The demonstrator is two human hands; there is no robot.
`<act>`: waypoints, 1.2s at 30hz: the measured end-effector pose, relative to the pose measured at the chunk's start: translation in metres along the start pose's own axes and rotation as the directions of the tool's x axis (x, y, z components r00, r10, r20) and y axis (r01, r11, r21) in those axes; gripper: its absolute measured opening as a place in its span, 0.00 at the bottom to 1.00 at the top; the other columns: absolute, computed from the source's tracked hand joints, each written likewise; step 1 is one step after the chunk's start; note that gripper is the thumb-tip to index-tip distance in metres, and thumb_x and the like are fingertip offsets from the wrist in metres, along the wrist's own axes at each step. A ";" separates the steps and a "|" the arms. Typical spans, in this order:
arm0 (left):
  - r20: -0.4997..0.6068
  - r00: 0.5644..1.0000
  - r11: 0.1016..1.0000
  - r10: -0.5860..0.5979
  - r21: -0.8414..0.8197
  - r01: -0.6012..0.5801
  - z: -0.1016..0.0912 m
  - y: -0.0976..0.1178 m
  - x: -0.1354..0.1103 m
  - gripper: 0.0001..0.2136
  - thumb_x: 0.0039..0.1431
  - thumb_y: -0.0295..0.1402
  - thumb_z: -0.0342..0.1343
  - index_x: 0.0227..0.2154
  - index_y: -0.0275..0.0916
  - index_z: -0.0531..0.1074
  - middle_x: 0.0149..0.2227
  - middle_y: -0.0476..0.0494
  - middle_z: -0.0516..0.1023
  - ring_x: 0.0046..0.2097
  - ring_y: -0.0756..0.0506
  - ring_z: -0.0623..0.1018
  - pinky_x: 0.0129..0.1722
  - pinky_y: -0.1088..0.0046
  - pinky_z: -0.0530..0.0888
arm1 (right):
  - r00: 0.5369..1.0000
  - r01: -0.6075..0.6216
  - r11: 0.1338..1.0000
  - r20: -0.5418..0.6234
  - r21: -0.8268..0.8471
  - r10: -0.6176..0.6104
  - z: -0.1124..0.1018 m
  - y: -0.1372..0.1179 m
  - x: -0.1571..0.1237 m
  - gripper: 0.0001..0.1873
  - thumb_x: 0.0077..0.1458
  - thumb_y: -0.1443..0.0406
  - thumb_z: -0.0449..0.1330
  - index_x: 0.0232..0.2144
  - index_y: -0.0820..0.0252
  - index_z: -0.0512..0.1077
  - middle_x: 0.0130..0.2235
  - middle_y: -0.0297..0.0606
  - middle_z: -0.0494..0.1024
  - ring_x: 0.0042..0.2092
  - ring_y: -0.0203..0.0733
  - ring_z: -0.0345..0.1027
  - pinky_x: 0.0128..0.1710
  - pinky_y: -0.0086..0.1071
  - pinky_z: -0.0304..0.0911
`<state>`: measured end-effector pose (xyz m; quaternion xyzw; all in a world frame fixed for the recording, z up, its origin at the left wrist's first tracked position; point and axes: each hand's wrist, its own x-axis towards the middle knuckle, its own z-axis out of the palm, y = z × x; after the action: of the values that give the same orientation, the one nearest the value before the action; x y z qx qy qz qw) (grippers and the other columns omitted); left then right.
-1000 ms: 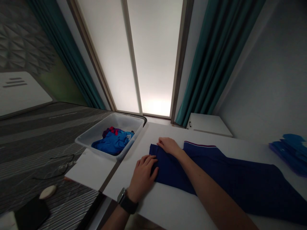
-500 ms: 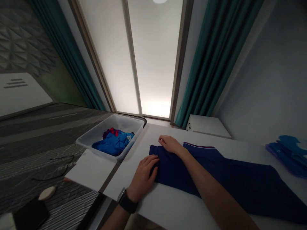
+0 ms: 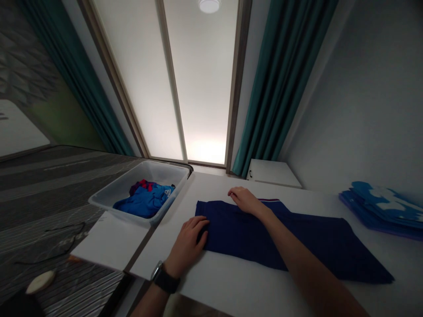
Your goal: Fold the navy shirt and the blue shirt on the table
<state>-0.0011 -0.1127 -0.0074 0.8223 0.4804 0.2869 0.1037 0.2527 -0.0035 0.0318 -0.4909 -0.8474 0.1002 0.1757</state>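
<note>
A dark blue garment (image 3: 231,235) lies flat in a long strip on the white table, with a maroon-and-white trimmed edge showing at its far side. My left hand (image 3: 187,240), below a dark wristwatch, rests on the garment's left end with its fingers spread. Across the garment's far edge reaches my right hand (image 3: 245,200), palm down and fingers slightly bent, the side of the hand on the cloth. Neither hand grips the fabric. My right forearm hides part of the garment's middle.
A clear plastic bin (image 3: 99,198) with blue and red clothes (image 3: 145,199) stands left of the table (image 3: 231,290). Folded blue-and-white clothes (image 3: 380,209) are stacked at the right. Beyond the table sits a white cabinet (image 3: 274,172). A dark cord lies at the left.
My right hand has slid right along the garment's far edge. The left hand stays on the left end. The view has turned slightly right, showing more of the folded stack.
</note>
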 end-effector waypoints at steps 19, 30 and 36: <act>0.020 1.000 0.999 -0.021 0.045 0.020 -0.002 0.003 0.001 0.14 0.63 0.32 0.50 0.50 0.43 0.70 0.53 0.42 0.72 0.53 0.41 0.72 0.53 0.56 0.70 | 0.972 0.216 0.899 0.173 -0.380 -0.161 -0.011 0.023 -0.007 0.12 0.65 0.60 0.52 0.35 0.60 0.71 0.35 0.43 0.79 0.38 0.44 0.71 0.45 0.35 0.55; 0.018 1.000 0.995 -0.015 0.103 0.013 0.001 0.001 0.000 0.14 0.63 0.31 0.50 0.51 0.44 0.69 0.53 0.43 0.72 0.54 0.41 0.72 0.54 0.56 0.69 | 0.983 0.170 0.885 0.134 -0.433 -0.124 0.006 0.036 -0.008 0.15 0.65 0.59 0.50 0.39 0.64 0.72 0.40 0.49 0.77 0.44 0.48 0.70 0.47 0.39 0.57; 0.033 0.999 0.991 0.011 0.136 -0.015 0.003 -0.004 0.001 0.14 0.65 0.31 0.48 0.52 0.44 0.68 0.55 0.43 0.72 0.54 0.42 0.72 0.54 0.57 0.68 | 0.986 0.133 0.944 -0.058 -0.302 -0.158 0.004 0.012 -0.027 0.19 0.66 0.65 0.46 0.53 0.65 0.67 0.51 0.51 0.72 0.53 0.50 0.64 0.54 0.44 0.57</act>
<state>-0.0017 -0.1092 -0.0115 0.8351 0.4917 0.2408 0.0533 0.2729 -0.0213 0.0186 -0.4515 -0.8789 -0.0616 0.1412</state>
